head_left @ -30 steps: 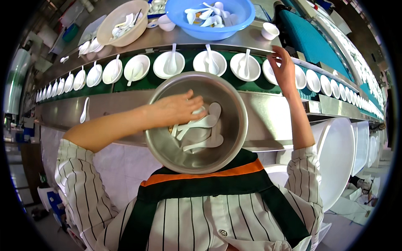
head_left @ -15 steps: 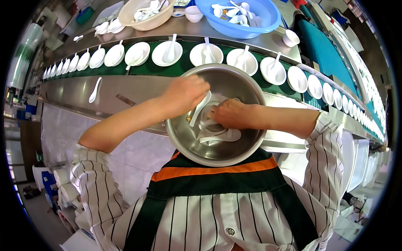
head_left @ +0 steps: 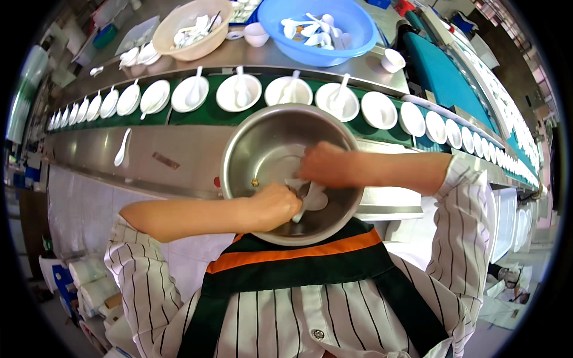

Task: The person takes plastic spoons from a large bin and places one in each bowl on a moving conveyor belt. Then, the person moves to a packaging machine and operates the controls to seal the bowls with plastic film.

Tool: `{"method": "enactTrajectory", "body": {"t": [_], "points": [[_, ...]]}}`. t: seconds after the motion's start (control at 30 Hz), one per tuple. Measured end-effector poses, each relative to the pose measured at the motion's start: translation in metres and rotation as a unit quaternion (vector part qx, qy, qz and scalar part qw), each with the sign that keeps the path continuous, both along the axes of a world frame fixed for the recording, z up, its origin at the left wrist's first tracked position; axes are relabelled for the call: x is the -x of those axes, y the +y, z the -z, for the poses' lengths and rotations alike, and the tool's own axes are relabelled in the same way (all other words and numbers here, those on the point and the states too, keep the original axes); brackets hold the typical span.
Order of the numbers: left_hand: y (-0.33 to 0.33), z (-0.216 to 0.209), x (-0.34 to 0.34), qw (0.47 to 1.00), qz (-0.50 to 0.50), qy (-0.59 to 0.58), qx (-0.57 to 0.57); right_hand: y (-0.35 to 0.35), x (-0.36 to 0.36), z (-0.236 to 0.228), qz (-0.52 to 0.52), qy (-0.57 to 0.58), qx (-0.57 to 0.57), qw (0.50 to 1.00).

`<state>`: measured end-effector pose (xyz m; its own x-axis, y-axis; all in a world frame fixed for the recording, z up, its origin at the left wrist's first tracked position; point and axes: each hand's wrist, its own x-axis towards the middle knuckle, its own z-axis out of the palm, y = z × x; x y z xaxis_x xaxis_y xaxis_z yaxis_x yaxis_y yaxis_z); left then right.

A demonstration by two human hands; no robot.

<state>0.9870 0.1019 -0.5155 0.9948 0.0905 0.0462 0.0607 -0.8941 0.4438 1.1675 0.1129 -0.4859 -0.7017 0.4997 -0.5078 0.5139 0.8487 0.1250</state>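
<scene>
head view | steel bowl (head_left: pixel 262 149) held against the apron, just before the green belt (head_left: pixel 370 128) of white dishes (head_left: pixel 239 92) | left hand (head_left: pixel 274 206) closed on a white spoon (head_left: pixel 304 200) inside it | right hand (head_left: pixel 325 164) in the bowl too — grip cannot be told

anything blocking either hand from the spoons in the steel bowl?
Nothing visible. Both the left hand and the right hand are already inside the steel bowl, touching the white spoons at its bottom. No other object lies over them.
</scene>
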Motion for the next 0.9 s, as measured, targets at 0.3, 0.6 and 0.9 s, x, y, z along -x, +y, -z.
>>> {"method": "enactTrajectory", "body": {"t": [0.3,0.6,0.9], "points": [[0.021,-0.019,-0.025,0.975,-0.030,0.199,0.092,-0.023,-0.028,-0.010,0.235,0.191,0.271,0.914],[0.058,-0.058,-0.047,0.846,-0.198,-0.011,0.495,-0.019,-0.063,-0.021,0.360,0.346,0.318,0.806],[0.172,-0.049,-0.128,0.817,-0.311,-0.283,0.395,0.050,-0.197,-0.004,0.580,0.641,0.008,0.502]]}}
